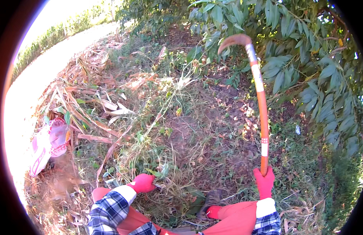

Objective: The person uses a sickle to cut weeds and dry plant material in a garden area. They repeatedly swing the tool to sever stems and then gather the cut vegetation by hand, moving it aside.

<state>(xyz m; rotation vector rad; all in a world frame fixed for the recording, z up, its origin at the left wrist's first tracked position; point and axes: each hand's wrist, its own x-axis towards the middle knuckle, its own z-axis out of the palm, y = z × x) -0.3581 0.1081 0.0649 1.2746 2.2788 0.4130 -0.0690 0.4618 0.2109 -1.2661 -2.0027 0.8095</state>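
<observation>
My right hand, in a red glove, is closed around the lower end of the orange handle of a sickle. The tool stands nearly upright in view, with its curved, rusty-looking blade at the top, in front of green leaves. My left hand, also in a red glove, is closed on a bunch of pulled grass and weeds low at the centre left. Its fingertips are partly hidden by the stems. Long pale stalks run up from the bunch over the ground.
Leafy branches hang at the upper right. Dry corn husks and stalks lie at the left, beside a pink and white plastic bag. A dark shoe rests on the weedy soil between my hands. A pale path curves along the upper left.
</observation>
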